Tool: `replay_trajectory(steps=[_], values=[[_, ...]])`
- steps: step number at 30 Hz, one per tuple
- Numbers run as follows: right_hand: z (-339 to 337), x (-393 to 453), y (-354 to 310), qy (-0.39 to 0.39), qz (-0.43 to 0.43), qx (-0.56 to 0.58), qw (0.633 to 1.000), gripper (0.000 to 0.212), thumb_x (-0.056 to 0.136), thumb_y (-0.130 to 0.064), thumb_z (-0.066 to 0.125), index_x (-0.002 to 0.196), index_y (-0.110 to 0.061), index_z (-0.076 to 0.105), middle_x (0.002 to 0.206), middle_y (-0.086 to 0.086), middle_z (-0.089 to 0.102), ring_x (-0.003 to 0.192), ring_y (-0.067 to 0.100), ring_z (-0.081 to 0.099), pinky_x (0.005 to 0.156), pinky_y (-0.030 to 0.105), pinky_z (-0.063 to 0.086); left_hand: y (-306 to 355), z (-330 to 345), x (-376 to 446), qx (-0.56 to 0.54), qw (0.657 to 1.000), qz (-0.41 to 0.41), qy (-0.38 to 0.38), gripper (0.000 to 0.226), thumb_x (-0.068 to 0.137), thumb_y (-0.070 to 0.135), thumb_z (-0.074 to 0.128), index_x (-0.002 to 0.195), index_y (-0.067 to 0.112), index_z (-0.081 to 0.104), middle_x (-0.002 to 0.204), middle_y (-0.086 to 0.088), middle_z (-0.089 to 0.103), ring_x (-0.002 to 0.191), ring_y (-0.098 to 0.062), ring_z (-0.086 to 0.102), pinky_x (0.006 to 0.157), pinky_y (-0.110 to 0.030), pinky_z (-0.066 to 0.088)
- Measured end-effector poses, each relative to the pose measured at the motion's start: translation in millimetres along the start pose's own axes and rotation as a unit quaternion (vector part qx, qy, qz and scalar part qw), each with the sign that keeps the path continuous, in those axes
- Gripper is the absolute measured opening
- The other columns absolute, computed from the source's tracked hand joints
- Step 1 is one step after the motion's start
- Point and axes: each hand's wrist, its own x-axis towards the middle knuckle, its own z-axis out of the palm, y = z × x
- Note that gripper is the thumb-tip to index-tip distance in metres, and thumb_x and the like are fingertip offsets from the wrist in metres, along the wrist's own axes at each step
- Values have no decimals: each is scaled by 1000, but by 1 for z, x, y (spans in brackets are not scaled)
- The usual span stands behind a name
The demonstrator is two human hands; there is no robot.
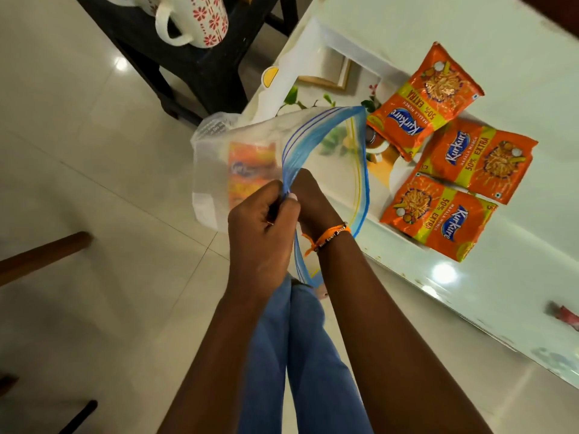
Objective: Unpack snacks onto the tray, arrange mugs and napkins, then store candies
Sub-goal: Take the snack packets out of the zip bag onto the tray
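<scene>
The left grip [266,214] pinches the clear blue-zippered plastic bag [282,158] open so the right grip [308,195], fingers hidden inside, can reach the orange snack packet [250,170] at nine o'clock of three orange packets [476,158] on the floral white tray [316,57].

Head view, single wide-angle camera: worn on the person's head, facing forward and steeply down. Near field: both forearms, left hand [263,227] and right hand [313,202] at centre. Below them: legs and tiled floor [94,151]. Right side: white table [501,32], running diagonally. Top left: dark side table [188,67]. No second view shares the scene
</scene>
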Motion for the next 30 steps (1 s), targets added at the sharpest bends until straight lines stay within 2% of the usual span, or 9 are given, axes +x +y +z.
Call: replay_trajectory(steps=[1, 3, 6, 11, 13, 19, 22, 26, 30], values=[[-4, -3, -2, -3, -2, 10, 1000, 42, 66, -16, 52, 25, -26, 50, 27, -12, 42, 50, 1, 27, 47, 13, 22, 0, 2, 1, 5, 1000, -1, -1, 33, 81, 19, 48, 65, -10, 48, 55, -25, 41, 51, -16, 33, 51, -34, 31], [-11, -9, 0, 46, -14, 48, 998, 40, 71, -10, 61, 38, -31, 63, 45, -14, 54, 56, 3, 45, 55, 15, 42, -1, 4, 2, 19, 1000, -8, 0, 30, 80, 20, 48, 61, -3, 46, 51, -16, 38, 50, -16, 33, 50, -33, 31], [-36, -22, 5, 188, -39, 100, 976, 9, 75, -6, 69, 78, -14, 72, 85, 3, 69, 76, 14, 66, 74, 31, 55, 0, 10, 7, 38, 999, -11, 3, 32, 75, 17, 49, 50, 19, 29, 45, 1, 29, 49, -12, 24, 50, -28, 26], [-98, -51, 27, 338, -56, 178, 923, 17, 72, -18, 76, 86, -19, 68, 88, -7, 68, 72, -6, 67, 58, 11, 51, 1, 16, 14, 70, 997, 15, -1, 32, 74, 17, 49, 50, 17, 28, 45, 2, 29, 49, -12, 25, 49, -25, 25], [-121, -59, 38, 380, -38, 225, 896, 18, 73, -16, 75, 88, -20, 67, 92, -5, 69, 80, -1, 67, 64, 16, 53, 1, 16, 17, 71, 997, 14, 16, 32, 73, 15, 49, 50, 15, 26, 46, 1, 25, 50, -11, 22, 48, -24, 24], [-157, -58, 79, 403, 34, 278, 871, 20, 76, -13, 72, 95, -16, 66, 117, 17, 64, 109, 31, 63, 89, 47, 55, 4, 3, 23, 26, 995, 38, 84, 32, 74, 5, 46, 50, 4, 26, 48, 1, 21, 47, -8, 17, 44, -20, 17], [-148, -45, 93, 388, 61, 222, 893, 29, 78, -12, 70, 107, -8, 64, 114, 12, 63, 109, 29, 61, 92, 44, 54, 8, -2, 25, -3, 994, 54, 98, 29, 73, 1, 45, 50, 3, 28, 45, 5, 19, 46, -6, 16, 45, -18, 16], [-123, -18, 100, 317, 76, 212, 921, 32, 84, 0, 59, 116, -2, 57, 115, 14, 60, 102, 25, 59, 70, 23, 57, 14, 3, 22, -17, 995, 57, 76, 29, 73, 1, 46, 48, -2, 34, 39, 3, 24, 43, -6, 22, 44, -18, 21], [-110, -25, 105, 376, 75, 65, 921, 34, 83, 6, 50, 114, -4, 57, 125, 17, 58, 111, 28, 58, 82, 30, 52, 18, 18, 13, -54, 998, 14, 16, 27, 78, 3, 52, 52, -2, 52, 39, 8, 53, 43, -10, 45, 50, -26, 42]])
